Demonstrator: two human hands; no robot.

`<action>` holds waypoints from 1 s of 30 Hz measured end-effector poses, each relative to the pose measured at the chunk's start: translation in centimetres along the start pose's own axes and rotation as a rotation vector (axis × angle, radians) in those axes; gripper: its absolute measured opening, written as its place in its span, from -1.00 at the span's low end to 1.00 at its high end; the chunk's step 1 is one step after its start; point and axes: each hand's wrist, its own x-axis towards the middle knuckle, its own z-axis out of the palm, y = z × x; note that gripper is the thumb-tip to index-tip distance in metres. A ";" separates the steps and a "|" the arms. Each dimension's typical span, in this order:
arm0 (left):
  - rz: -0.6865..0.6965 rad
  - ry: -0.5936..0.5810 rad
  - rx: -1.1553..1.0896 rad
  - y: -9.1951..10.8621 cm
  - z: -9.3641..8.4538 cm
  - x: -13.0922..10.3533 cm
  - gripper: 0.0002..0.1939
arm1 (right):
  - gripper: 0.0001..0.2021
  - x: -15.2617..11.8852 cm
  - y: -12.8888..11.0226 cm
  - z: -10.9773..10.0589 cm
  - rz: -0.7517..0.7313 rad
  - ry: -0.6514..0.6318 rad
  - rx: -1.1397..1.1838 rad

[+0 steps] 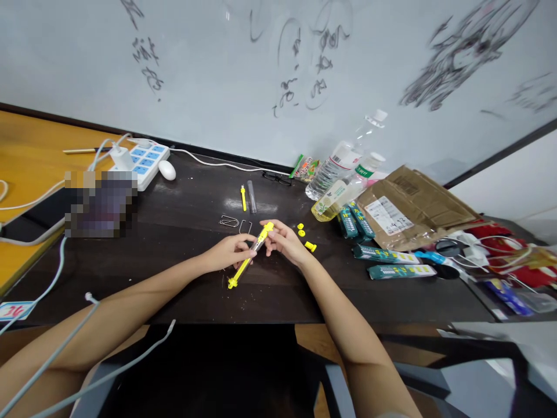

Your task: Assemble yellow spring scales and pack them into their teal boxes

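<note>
Both hands hold a long yellow assembly tilted above the dark table, its upper end to the right. My left hand has its fingers closed on the middle, by a clear or silvery section. My right hand grips the upper yellow end. Just right of it lie small round yellow caps and a short yellow piece. Bent metal wires rest behind my left hand. Farther back are a thin yellow rod and a clear tube.
Plastic bottles, a brown cardboard package and green boxes stand or lie at the right. At the left are a power strip, a white mouse, a phone and cables. A whiteboard rises behind.
</note>
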 end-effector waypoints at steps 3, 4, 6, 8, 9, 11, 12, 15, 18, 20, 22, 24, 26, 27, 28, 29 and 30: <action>-0.044 0.042 -0.052 0.1 -0.1 0.1 -0.50 | -0.53 0.0 0.0 -0.1 -0.007 0.007 -0.004; -0.055 0.076 -0.076 0.1 -0.2 0.2 -0.48 | -0.52 0.0 -0.1 -0.3 -0.021 0.022 -0.010; -0.059 0.170 -0.116 0.1 -0.4 0.3 -0.47 | -0.52 0.0 -0.4 -0.7 -0.058 0.075 -0.027; -0.042 0.275 -0.131 0.1 -0.8 0.5 -0.48 | -0.55 0.1 -0.7 -1.2 -0.105 0.157 -0.048; -0.026 0.317 -0.127 0.2 -1.0 0.5 -0.48 | -0.57 0.1 -0.9 -1.4 -0.131 0.213 -0.059; 0.012 0.379 -0.107 0.2 -1.3 0.6 -0.47 | -0.65 0.1 -1.2 -2.2 -0.183 0.357 -0.090; 0.028 0.400 -0.098 0.2 -1.5 0.6 -0.47 | -0.68 0.1 -1.4 -2.6 -0.212 0.441 -0.123; 0.045 0.429 -0.082 0.2 -1.6 0.6 -0.47 | -0.76 -0.1 -1.8 -3.9 -0.322 0.680 -0.339; 0.035 0.422 -0.082 0.2 -1.5 0.5 -0.46 | -0.81 -0.4 -2.1 -4.8 -0.435 0.795 -0.592; 0.036 0.415 -0.084 0.2 -1.4 0.5 -0.45 | -0.83 -0.5 -2.0 -5.0 -0.460 0.807 -0.695; 0.041 0.414 -0.085 0.2 -1.4 0.5 -0.44 | -0.84 -0.6 -1.9 -5.1 -0.442 0.797 -0.780; 0.044 0.413 -0.082 0.2 -1.5 0.5 -0.43 | -0.86 -0.6 -1.8 -5.1 -0.401 0.786 -0.882; 0.038 0.412 -0.078 0.2 -1.6 0.5 -0.43 | -0.86 -0.7 -1.9 -5.4 -0.355 0.794 -0.985; 0.032 0.411 -0.076 0.2 -1.6 0.4 -0.43 | -0.86 -0.8 -2.0 -5.6 -0.336 0.807 -1.024; 0.026 0.409 -0.075 0.2 -1.7 0.4 -0.43 | -0.86 -0.9 -2.1 -5.8 -0.321 0.823 -1.050; 0.020 0.408 -0.077 0.1 -1.7 0.4 -0.43 | -0.85 -1.0 -2.3 -6.1 -0.310 0.842 -1.066; 0.015 0.406 -0.079 0.1 -1.7 0.4 -0.43 | -0.86 -1.2 -2.4 -6.4 -0.298 0.857 -1.076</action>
